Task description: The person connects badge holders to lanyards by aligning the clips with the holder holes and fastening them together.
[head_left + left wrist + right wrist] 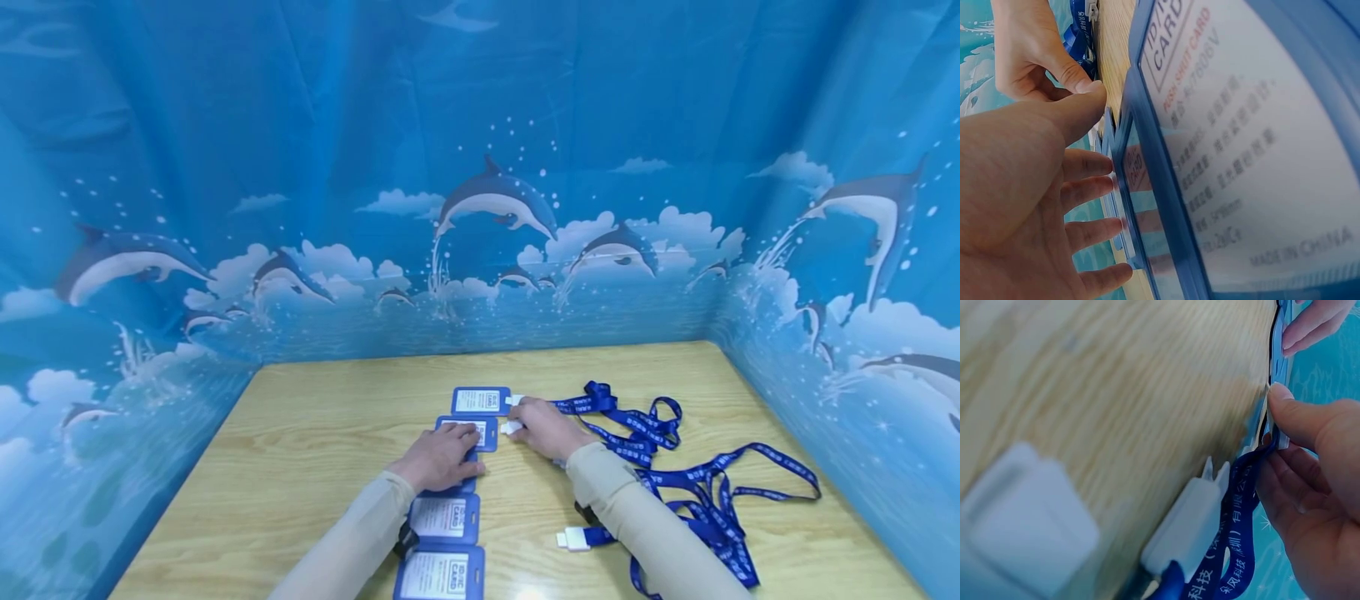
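My left hand (442, 457) lies with outstretched fingers over the column of blue card holders, its fingertips on the second card holder (491, 435) from the back. In the left wrist view, the left hand's fingers (1088, 234) are spread and touch the holder's edge. Just right of that holder's slot, my right hand (553, 431) pinches the white clip (512, 427) of a blue lanyard between thumb and fingers. The clip appears apart from the slot. At the back, another card holder (480, 401) has a lanyard's white clip (514, 400) at its slotted end.
More card holders (442, 575) continue the column toward the front. Tangled blue lanyards (712, 508) lie on the right side of the wooden table (300, 467). One lanyard's loose white clip (574, 538) lies near the right forearm. A dolphin-printed blue curtain (360, 167) surrounds the table.
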### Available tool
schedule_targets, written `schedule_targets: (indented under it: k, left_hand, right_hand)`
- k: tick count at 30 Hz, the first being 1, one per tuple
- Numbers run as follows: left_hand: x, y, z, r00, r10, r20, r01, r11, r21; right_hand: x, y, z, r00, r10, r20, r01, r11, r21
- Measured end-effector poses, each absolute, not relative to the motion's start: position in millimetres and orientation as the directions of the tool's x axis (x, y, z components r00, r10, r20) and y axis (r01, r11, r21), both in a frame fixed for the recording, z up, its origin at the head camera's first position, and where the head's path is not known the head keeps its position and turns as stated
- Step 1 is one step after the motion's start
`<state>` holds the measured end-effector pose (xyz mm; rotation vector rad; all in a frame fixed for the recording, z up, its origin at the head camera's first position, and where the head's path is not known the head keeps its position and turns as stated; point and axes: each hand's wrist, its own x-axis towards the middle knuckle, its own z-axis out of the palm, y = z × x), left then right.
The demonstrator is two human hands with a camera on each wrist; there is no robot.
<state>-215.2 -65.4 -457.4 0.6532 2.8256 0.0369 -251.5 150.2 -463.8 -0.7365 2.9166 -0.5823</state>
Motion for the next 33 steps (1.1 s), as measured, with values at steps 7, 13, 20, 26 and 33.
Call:
schedule_targets:
  k: [7,13,20,26,33]
  left_hand:
    - [-214.8,-63.6,-456.7,-0.868,0.444,-0.223,0.437,0.896,0.084]
    - [-214.5,-61.5,-457.6,-0.867,0.434,-0.246,0.429,0.9,0.074]
    - [-212.7,-59.6,-455.7,-0.847,0.427,-0.317,0.427,0.901,0.075]
    - [-212.4,-57.9,-455.3,-0.841,0.43,-0.329,0.426,0.9,0.086]
    - [-213.5,-54.6,-454.8,-0.844,0.417,-0.338,0.412,0.907,0.089]
  right_hand:
    - [-251.4,148.5,-465.6,-0.863,-0.503,0.047,-0.485,0.797,-0.361]
    - [-251.5,147.7,-468.2,-0.858,-0.51,0.057,-0.497,0.798,-0.341]
    - [-250.6,146.8,-468.7,-0.848,-0.525,0.069,-0.515,0.788,-0.337]
    - [-252.9,147.8,-472.5,-0.82,-0.553,0.148,-0.571,0.768,-0.29]
    - [-253.5,145.2,-470.5,-0.822,-0.545,0.163,-0.567,0.761,-0.316]
